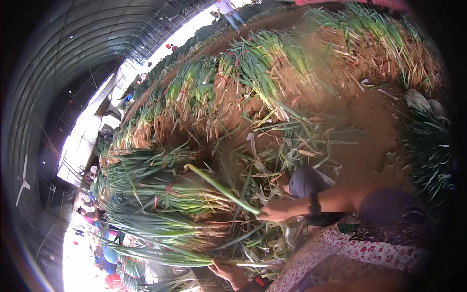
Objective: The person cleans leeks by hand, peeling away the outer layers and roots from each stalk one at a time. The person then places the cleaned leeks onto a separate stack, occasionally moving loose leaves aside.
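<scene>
My right hand (277, 210), with a dark band on its wrist, is closed on one end of a long, thick green onion leaf (221, 188), which sticks out toward the middle of the view. Lower down, my left hand (227, 272) is closed around a long green onion (170, 259). Its green leaves spread to the left, and its pale stem (248, 264) runs to the right. Just above my left hand lie bundled green onions (160, 226), stacked with roots toward me. The two hands are apart.
Loose torn leaves (301, 134) litter the brown soil around my knee (309, 181). Tied green onion bundles (194, 85) stand in a long row beyond. Dark green leaves (430, 151) are piled at the right. A person (228, 12) stands far off, under a curved roof (73, 36).
</scene>
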`<state>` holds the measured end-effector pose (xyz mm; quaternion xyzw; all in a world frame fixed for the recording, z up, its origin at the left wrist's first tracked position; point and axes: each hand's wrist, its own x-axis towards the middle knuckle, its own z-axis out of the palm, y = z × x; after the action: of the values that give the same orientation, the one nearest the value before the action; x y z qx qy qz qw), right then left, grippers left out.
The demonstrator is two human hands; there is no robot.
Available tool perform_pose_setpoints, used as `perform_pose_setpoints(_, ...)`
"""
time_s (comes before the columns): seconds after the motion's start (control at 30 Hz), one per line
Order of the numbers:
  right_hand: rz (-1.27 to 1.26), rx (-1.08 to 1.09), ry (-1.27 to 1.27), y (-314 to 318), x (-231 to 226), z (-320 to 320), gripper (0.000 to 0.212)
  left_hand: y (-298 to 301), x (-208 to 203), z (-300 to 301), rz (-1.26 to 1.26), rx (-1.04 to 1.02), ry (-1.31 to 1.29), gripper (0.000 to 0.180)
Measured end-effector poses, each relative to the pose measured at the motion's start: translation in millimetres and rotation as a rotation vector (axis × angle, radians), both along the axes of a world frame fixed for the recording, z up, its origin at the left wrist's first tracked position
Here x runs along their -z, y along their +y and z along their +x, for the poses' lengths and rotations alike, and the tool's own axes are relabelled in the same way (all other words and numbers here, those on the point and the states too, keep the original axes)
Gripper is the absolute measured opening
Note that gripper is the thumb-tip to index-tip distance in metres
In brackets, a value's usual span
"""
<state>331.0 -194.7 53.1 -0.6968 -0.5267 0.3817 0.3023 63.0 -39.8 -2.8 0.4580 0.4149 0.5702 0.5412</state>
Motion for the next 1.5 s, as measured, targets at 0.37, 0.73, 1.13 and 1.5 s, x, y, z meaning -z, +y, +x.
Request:
perform_pose_setpoints(0.37, 0.384, -0.492, -1.23, 103.3, 4.9, 22.7, 0.026, -27.4, -39.4, 12.0, 0.383, 0.061, 0.329, 0.01)
perform_pose_setpoints(0.73, 0.318, -0.609, -1.463, 101.7, 9.6, 44.8, 0.045, -5.5, -14.2, 11.2, 0.325, -0.044, 0.301, 0.022)
perform_pose_setpoints(1.13, 0.428, -0.645, -1.924, 92.3, 6.3, 49.1, 0.049, -1.8, -19.0, 13.1, 0.65, -0.074, 0.628, 0.018)
perform_pose_setpoints(1.5, 0.458, -0.69, -1.991, 78.8, -0.4, 52.2, 0.047, -9.6, -27.7, 20.5, 0.79, 0.002, 0.815, 0.014)
